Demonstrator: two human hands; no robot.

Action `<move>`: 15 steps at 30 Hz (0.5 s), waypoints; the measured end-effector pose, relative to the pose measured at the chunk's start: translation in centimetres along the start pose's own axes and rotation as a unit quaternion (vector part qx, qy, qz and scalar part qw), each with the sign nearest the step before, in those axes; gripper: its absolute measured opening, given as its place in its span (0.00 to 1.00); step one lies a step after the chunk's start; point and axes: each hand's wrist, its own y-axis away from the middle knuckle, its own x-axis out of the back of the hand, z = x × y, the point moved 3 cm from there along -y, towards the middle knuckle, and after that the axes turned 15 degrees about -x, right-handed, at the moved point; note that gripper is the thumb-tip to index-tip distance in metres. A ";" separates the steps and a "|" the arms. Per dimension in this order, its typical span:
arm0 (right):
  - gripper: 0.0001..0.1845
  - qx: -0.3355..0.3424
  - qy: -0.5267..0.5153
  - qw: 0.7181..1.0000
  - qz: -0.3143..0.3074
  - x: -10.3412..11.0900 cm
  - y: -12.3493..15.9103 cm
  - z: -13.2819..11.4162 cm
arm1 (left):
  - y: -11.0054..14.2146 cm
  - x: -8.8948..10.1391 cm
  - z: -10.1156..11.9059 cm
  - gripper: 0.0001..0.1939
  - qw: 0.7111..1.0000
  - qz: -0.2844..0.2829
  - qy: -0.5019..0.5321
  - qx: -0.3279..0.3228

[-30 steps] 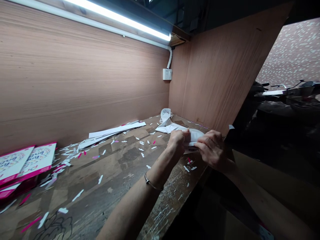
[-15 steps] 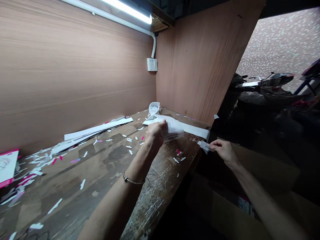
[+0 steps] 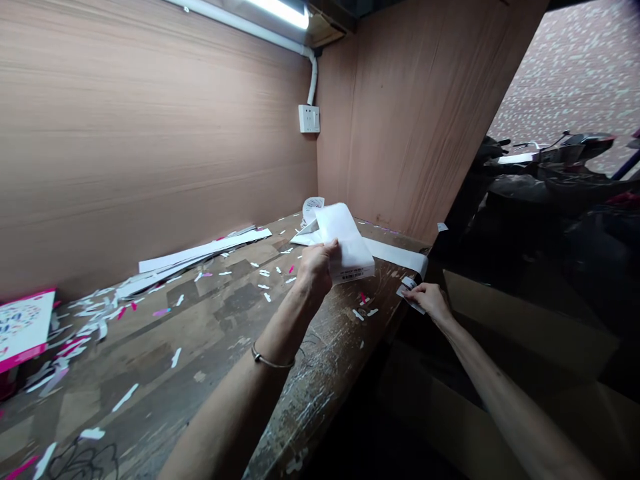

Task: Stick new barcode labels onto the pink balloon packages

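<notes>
The left hand (image 3: 316, 268) curls its fingers closed on a barcoded white sheet (image 3: 346, 240), lifted above the wooden bench (image 3: 320, 373). Off to its right, the right hand (image 3: 431, 300) pinches a small white slip (image 3: 407, 292) at the bench edge, with a long paper strip (image 3: 395, 256) just past the fingertips and paper scraps (image 3: 176, 358) scattered around

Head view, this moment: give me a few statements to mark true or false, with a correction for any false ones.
1. The left hand holds a white paper sheet printed with a barcode. True.
2. The right hand grips that same sheet. False: it pinches a small white paper slip at the worn wooden bench edge.
3. A thin metal bangle circles the right wrist. False: it is on the left arm.
4. A white wall socket is mounted on the plywood wall. True.
</notes>
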 end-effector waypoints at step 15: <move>0.25 0.380 0.191 0.898 0.111 -2.6 11.0 -5.5 | 1.1 -0.2 1.4 0.07 1.000 0.014 0.007 -0.023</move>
